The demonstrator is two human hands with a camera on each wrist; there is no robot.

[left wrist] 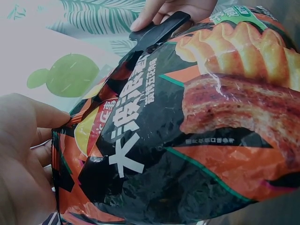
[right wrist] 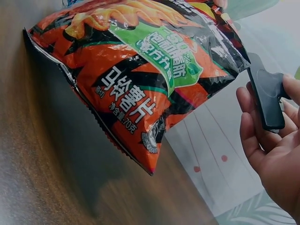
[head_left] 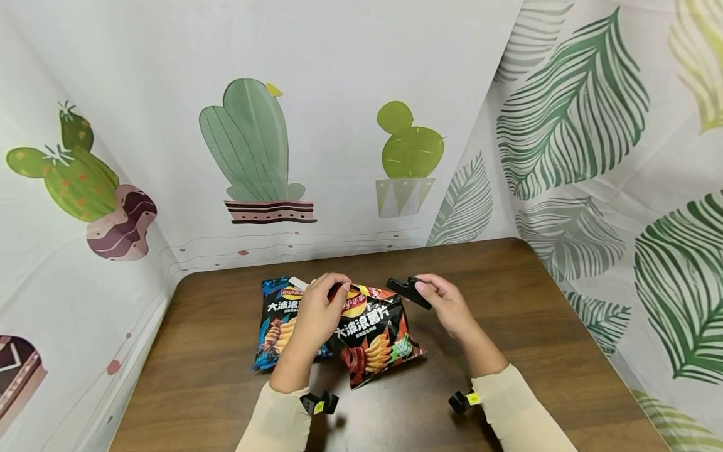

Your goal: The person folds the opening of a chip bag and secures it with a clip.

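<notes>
A black-and-orange bag of potato chips [head_left: 369,336] is held up at a tilt above the table, its printed front toward me. My left hand [head_left: 322,307] pinches its top left corner between thumb and fingers, as the left wrist view shows with the chip bag [left wrist: 154,117] close up. Between thumb and fingers of my right hand [head_left: 446,304] is a black bag clip [head_left: 409,292], beside the bag's top right corner. In the right wrist view the clip [right wrist: 266,96] meets that corner; whether it grips the film I cannot tell.
Behind my left hand a blue chip bag [head_left: 277,314] lies on the brown wooden table [head_left: 525,351]. A white strip [head_left: 297,284] shows at its top edge, partly hidden. Printed cloth [head_left: 339,125] hangs around the table's back and sides.
</notes>
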